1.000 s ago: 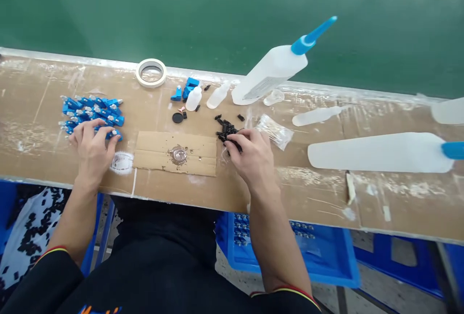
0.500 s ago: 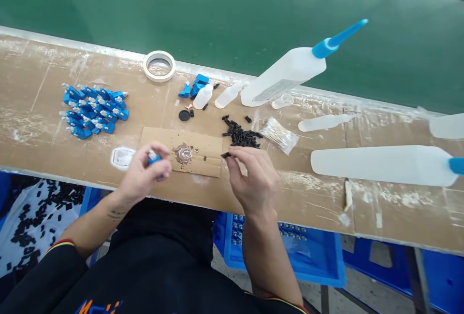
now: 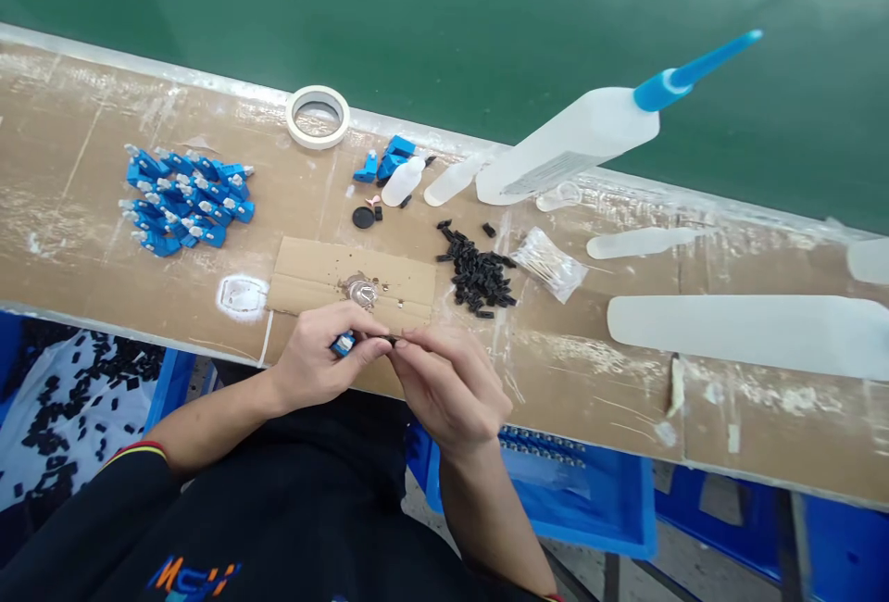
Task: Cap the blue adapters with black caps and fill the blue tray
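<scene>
- Head view: left hand (image 3: 312, 358) grasps a blue part (image 3: 343, 344), just near of the cardboard (image 3: 298, 278).
- Right hand (image 3: 451, 384) pinches a black piece (image 3: 392, 341), meeting the left fingertips.
- Both pieces look light, stiff; best held by their sides.

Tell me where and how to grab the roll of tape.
The roll of tape lies flat with an open hole, so pinch its near rim from above, fingers inside, thumb outside. That side looks freest, as the far rim sits near the pale table edge.
</scene>
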Available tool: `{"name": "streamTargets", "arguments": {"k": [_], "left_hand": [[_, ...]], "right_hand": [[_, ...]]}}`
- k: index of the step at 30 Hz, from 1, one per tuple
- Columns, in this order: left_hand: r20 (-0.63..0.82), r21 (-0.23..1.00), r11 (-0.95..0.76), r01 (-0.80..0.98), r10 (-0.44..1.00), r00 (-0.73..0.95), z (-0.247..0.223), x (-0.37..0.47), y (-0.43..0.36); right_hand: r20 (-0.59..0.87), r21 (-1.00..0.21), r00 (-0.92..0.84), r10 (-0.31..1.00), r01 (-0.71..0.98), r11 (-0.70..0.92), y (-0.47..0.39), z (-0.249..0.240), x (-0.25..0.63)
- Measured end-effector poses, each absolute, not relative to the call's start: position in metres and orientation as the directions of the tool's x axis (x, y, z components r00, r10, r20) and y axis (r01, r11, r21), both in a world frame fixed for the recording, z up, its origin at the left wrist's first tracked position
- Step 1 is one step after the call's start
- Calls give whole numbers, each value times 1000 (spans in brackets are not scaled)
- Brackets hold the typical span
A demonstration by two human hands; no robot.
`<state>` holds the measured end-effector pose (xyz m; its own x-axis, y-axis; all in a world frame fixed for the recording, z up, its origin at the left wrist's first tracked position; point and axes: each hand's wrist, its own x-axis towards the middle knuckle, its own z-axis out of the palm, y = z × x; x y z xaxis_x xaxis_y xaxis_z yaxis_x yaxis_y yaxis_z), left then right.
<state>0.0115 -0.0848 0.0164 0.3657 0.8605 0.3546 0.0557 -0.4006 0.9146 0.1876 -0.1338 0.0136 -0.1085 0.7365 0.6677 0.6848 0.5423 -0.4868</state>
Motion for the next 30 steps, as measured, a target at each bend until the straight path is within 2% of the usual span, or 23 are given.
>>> {"name": "streamTargets", "arguments": {"k": [3,5,8,11,13,18,30], "left_hand": [[105,992,-121,32,948,301,12,6,-92],[-90,992,111,-56,952,294,8,3,-95],[-294,872,387,-300,903,313,3,-5,-93],[-379,698,519,-494,852,360,-1,-21,-89],[-390,649,539,-537,842,374,-2,-32,-89],[-397,668,516,-537,857,329,-6,-51,-94],[-277,707,392,-589,919,280,-11,-50,-94]], "right_hand": [[655,-468,-191,731,657,591,-131,8,181],[628,-493,-213,748,635,595,-124,5,182],[580,-512,-211,787,657,553,-108,2,189],[499,-463,-281,820,713,527,-91,0,199],[444,-415,-351,824,735,536,-82,0,203],[386,-353,-445,808,738,575,-75,2,202],[406,-363,-417,813,743,563,-80,-4,198]]}}
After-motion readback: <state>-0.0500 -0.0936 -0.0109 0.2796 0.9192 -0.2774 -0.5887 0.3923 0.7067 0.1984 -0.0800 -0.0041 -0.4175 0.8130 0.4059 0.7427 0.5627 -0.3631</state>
